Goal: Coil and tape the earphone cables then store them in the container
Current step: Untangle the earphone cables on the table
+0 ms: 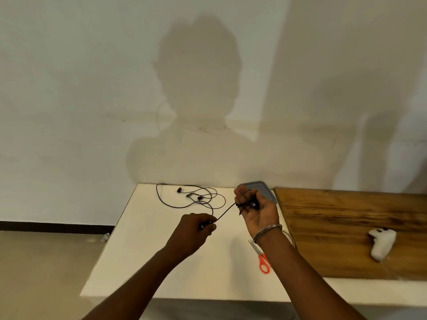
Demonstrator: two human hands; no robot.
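My right hand point(257, 210) is raised palm up over the white table point(147, 250), with a black earphone cable point(227, 210) wound around its fingers. The cable runs taut down to my left hand point(196, 232), which pinches its free end. A second black earphone cable point(189, 196) lies loose and tangled on the table's far part. Behind my right hand sits a grey container lid point(263, 188), mostly hidden.
Orange-handled scissors point(262, 259) lie on the table under my right forearm. A wooden board point(346, 227) covers the right side, with a white game controller point(381, 243) on it. A wall stands right behind the table; the floor drops off at left.
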